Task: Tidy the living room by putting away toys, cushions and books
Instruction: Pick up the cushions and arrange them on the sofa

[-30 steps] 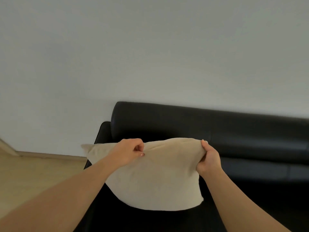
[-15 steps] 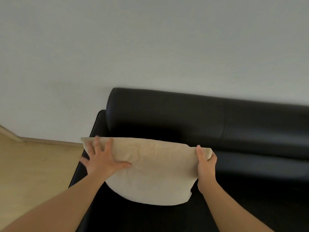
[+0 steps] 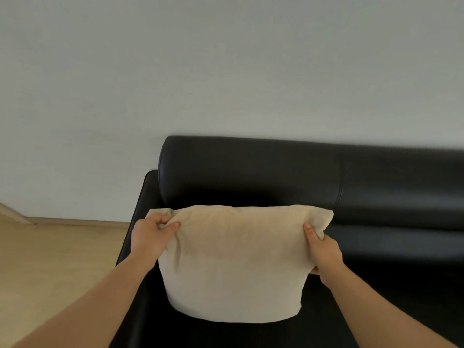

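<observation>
A beige cushion [image 3: 236, 264] stands upright on the seat at the left end of a black leather sofa [image 3: 276, 172], in front of its backrest. My left hand [image 3: 150, 237] pinches the cushion's top left corner, the thumb on the front face. My right hand [image 3: 322, 249] grips the top right corner, thumb on the front and fingers hidden behind the fabric.
The sofa's left armrest [image 3: 140, 217] runs beside the cushion. A light wooden floor [image 3: 50, 259] lies to the left, with a skirting board along a plain white wall [image 3: 226, 71] behind the sofa. The dark seat extends to the right.
My left hand went from lying flat on the cushion's top left to pinching that corner. The cushion now stands taller and more upright on the seat.
</observation>
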